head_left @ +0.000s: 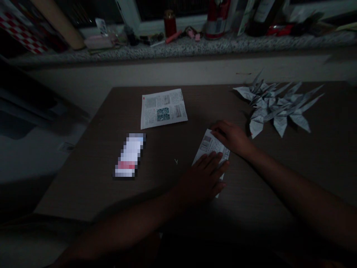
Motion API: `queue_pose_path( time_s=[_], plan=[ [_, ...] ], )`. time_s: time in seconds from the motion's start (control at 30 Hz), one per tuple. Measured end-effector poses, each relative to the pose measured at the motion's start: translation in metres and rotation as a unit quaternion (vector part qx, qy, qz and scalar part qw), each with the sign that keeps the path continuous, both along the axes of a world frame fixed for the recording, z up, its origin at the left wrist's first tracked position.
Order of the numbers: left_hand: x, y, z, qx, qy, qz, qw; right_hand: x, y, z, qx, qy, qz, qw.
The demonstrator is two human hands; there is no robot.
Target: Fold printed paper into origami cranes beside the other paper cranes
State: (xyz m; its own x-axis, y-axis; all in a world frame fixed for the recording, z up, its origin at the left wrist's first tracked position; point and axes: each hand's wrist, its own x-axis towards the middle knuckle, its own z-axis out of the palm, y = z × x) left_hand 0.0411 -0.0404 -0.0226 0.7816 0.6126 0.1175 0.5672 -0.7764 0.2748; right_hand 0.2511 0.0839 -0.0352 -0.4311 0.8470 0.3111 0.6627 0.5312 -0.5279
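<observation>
Dim light lay over a speckled granite ledge [195, 46] along the far side of the room, which carried a red canister [170, 23], a red-and-white can [218, 20] and a loose clutter of small objects, with a red-and-white checkered panel [19, 33] at far left. Nearer stood a brown wood-grain surface [83, 190], and on it, right of center, lay a folded printed paper [211, 147]. Its long axis ran roughly far to near, tilted slightly, with its far corner pointing up the surface and its near end passing under the left grip [201, 180]. That grip lay flat across the near half of the paper, its fingers spread and pressing down, with no closed hold showing. The right grip [230, 137] was at the far end, nearer the far corner than the left one, with its fingers curved over the paper's far right edge; whether they pinched the sheet could not be told. Both forearms came in from the near side, one from each corner of the view. Well to the far left lay a flat printed sheet with a square code [163, 108]. A pixel-blurred rectangular object [129, 155] sat at left, too obscured to identify. At far right, just beyond the right grip, spread a heap of folded paper cranes [275, 106] with sharp, pointed wings.
</observation>
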Motion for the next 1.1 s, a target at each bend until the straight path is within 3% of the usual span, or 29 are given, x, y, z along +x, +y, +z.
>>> queue_pose_path(
  time_s=[0.63, 0.83, 1.0, 1.1],
  plan=[
    [-0.005, 0.005, 0.000, -0.030, -0.023, -0.004, 0.999, 0.003, 0.003, -0.006, 0.046, -0.021, 0.029, 0.998],
    [-0.007, 0.008, 0.004, -0.059, -0.014, -0.002, 0.998, 0.011, 0.016, -0.010, 0.090, -0.091, 0.095, 0.987],
    [-0.007, 0.009, 0.007, -0.067, -0.006, -0.002, 0.998, 0.020, 0.030, -0.007, 0.069, -0.082, 0.174, 0.979],
    [-0.008, 0.010, 0.008, -0.058, -0.006, -0.007, 0.998, 0.023, 0.035, -0.008, 0.087, -0.075, 0.175, 0.978]
  ],
)
